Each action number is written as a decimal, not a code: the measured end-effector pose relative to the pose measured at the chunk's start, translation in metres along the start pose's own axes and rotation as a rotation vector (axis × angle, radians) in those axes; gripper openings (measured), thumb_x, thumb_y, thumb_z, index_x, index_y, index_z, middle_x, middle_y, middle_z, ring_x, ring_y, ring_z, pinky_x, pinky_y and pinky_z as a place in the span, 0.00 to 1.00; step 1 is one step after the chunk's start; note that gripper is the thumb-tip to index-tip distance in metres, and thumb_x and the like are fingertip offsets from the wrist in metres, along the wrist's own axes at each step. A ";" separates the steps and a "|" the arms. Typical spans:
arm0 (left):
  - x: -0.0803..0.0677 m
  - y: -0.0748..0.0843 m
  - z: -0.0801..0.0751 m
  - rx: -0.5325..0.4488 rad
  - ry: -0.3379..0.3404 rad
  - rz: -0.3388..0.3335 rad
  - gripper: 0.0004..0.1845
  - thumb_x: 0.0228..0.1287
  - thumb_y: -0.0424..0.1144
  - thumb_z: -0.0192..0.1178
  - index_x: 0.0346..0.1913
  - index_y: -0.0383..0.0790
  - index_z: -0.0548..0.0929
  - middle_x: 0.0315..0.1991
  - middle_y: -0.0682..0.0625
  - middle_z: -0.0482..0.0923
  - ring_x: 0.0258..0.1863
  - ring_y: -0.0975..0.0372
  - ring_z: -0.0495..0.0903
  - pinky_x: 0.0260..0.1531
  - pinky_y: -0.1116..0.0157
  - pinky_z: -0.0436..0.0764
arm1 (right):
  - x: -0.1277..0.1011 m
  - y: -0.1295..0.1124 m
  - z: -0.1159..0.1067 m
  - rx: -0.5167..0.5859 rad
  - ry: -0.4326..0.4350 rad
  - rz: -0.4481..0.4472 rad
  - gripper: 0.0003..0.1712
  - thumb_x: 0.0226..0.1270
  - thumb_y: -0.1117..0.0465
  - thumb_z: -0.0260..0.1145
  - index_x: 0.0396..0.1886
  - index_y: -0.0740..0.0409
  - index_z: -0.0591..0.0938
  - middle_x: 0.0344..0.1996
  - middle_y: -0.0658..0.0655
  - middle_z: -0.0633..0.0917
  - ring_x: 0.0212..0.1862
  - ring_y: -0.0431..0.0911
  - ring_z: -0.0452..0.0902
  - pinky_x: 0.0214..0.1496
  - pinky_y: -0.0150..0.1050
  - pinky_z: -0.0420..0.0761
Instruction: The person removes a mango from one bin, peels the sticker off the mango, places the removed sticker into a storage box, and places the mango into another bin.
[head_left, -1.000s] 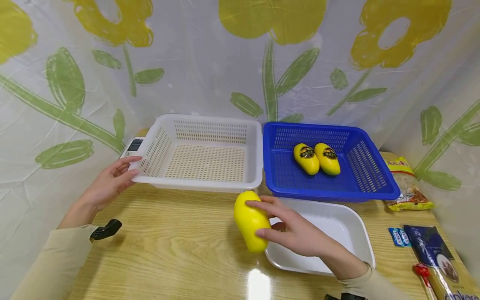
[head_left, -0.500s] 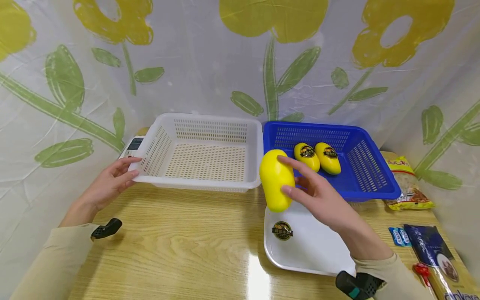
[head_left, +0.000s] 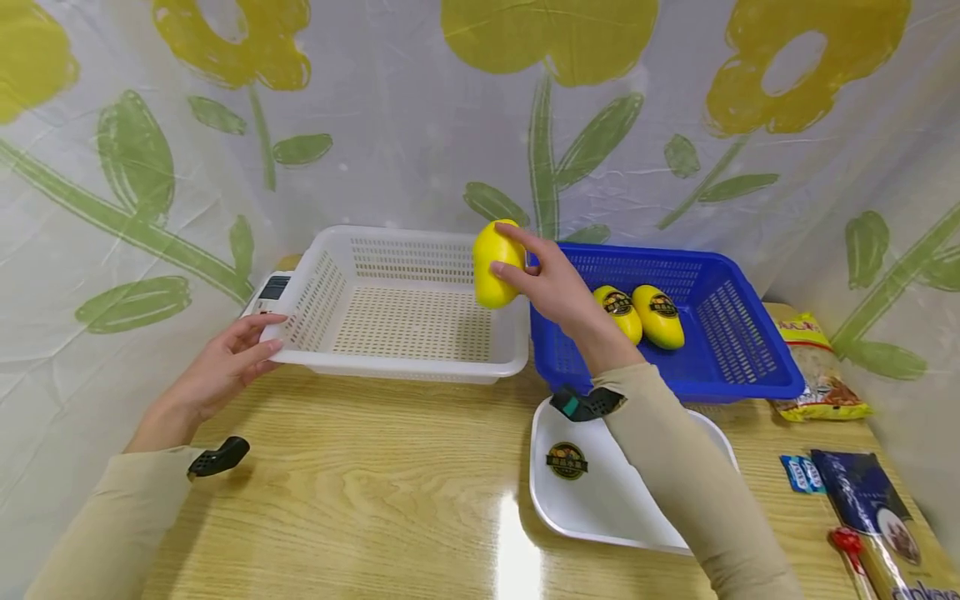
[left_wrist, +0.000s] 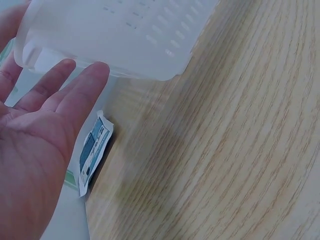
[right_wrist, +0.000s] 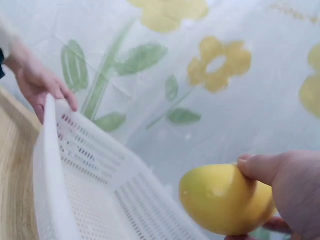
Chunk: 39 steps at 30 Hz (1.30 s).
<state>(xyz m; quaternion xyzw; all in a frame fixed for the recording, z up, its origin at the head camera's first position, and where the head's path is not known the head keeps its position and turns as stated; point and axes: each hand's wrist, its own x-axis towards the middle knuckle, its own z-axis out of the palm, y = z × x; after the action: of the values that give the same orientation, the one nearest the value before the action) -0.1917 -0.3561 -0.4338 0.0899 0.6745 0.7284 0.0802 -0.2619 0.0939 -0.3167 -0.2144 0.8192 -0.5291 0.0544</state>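
Note:
In the head view my right hand (head_left: 558, 287) holds a yellow mango (head_left: 491, 265) above the right end of the white basket (head_left: 408, 325). Thumb and fingers are on opposite sides of this mango (right_wrist: 220, 197) in the right wrist view. At the basket's front left corner, my left hand (head_left: 225, 367) grips the rim; the left wrist view shows its fingers (left_wrist: 82, 95) under the edge. Inside the blue basket (head_left: 750, 390) lie a mango (head_left: 619, 307), partly behind my right forearm, and another mango (head_left: 660, 321), both with black and gold labels.
A white tray (head_left: 592, 512) with a black and gold label (head_left: 567, 460) in it stands before the blue basket. To the right lie a yellow food bag (head_left: 821, 375), small blue packets (head_left: 802, 473), a dark blue pack (head_left: 862, 492) and a red-topped item (head_left: 847, 542).
My right hand has carried the mango up from beside the white tray, past the blue basket, and leftward over the white basket. My left hand has stayed on the rim.

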 end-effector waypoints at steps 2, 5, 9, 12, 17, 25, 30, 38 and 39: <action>0.000 -0.001 0.001 0.000 -0.004 0.002 0.23 0.73 0.29 0.52 0.68 0.36 0.65 0.65 0.47 0.57 0.52 0.65 0.73 0.49 0.71 0.80 | 0.014 0.005 0.008 -0.018 -0.004 0.000 0.32 0.71 0.54 0.64 0.73 0.43 0.68 0.66 0.57 0.68 0.61 0.49 0.69 0.54 0.42 0.79; 0.002 -0.001 0.002 -0.008 -0.010 0.008 0.22 0.73 0.28 0.51 0.68 0.36 0.65 0.65 0.47 0.58 0.52 0.65 0.74 0.49 0.71 0.79 | 0.030 0.013 0.018 0.002 -0.013 0.038 0.32 0.70 0.54 0.64 0.72 0.43 0.68 0.68 0.56 0.67 0.63 0.48 0.66 0.56 0.43 0.78; 0.005 -0.002 0.004 -0.019 -0.017 0.008 0.22 0.73 0.28 0.51 0.67 0.37 0.66 0.65 0.47 0.59 0.52 0.65 0.74 0.49 0.70 0.80 | 0.046 0.020 0.034 0.076 -0.023 0.151 0.32 0.71 0.55 0.64 0.73 0.41 0.67 0.70 0.56 0.64 0.59 0.49 0.72 0.55 0.43 0.80; 0.005 -0.002 0.004 -0.015 -0.016 0.008 0.22 0.74 0.28 0.51 0.67 0.37 0.66 0.65 0.47 0.59 0.52 0.66 0.74 0.49 0.71 0.80 | 0.053 0.025 0.048 0.079 -0.035 0.233 0.32 0.71 0.55 0.64 0.73 0.39 0.67 0.70 0.58 0.64 0.59 0.51 0.72 0.56 0.43 0.78; 0.006 -0.002 0.003 -0.030 -0.029 0.022 0.22 0.73 0.28 0.51 0.67 0.36 0.66 0.63 0.47 0.61 0.52 0.65 0.74 0.49 0.70 0.80 | 0.060 0.039 0.068 0.078 -0.010 0.338 0.32 0.69 0.57 0.65 0.72 0.39 0.69 0.68 0.57 0.69 0.61 0.51 0.69 0.57 0.44 0.76; 0.004 -0.002 0.002 -0.051 -0.035 0.020 0.22 0.73 0.28 0.51 0.67 0.36 0.66 0.64 0.47 0.60 0.52 0.65 0.75 0.49 0.70 0.80 | 0.067 0.058 0.086 0.071 -0.050 0.480 0.28 0.71 0.59 0.64 0.69 0.41 0.73 0.66 0.56 0.70 0.54 0.50 0.72 0.49 0.39 0.78; 0.004 -0.002 0.001 -0.034 -0.034 0.015 0.22 0.74 0.28 0.50 0.68 0.36 0.65 0.66 0.46 0.57 0.54 0.65 0.74 0.50 0.70 0.79 | 0.064 0.056 0.091 0.071 -0.140 0.514 0.27 0.72 0.64 0.61 0.69 0.44 0.73 0.69 0.58 0.67 0.59 0.52 0.71 0.60 0.46 0.76; 0.002 -0.002 -0.001 -0.011 -0.024 0.010 0.22 0.74 0.28 0.51 0.68 0.38 0.65 0.67 0.46 0.57 0.54 0.65 0.73 0.50 0.71 0.80 | 0.063 0.056 0.095 -0.003 -0.186 0.489 0.29 0.71 0.66 0.61 0.70 0.44 0.72 0.71 0.57 0.65 0.61 0.52 0.69 0.62 0.46 0.75; 0.001 -0.002 -0.001 -0.006 -0.020 0.009 0.22 0.74 0.29 0.51 0.68 0.38 0.66 0.67 0.47 0.57 0.54 0.65 0.74 0.49 0.71 0.80 | 0.064 0.056 0.096 -0.001 -0.188 0.487 0.29 0.71 0.66 0.61 0.70 0.44 0.72 0.71 0.58 0.65 0.61 0.52 0.69 0.62 0.45 0.76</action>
<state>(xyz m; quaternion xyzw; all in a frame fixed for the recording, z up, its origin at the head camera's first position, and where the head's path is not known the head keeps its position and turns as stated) -0.1929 -0.3570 -0.4355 0.1000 0.6711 0.7298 0.0841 -0.3054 0.0068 -0.3993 -0.0590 0.8382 -0.4780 0.2558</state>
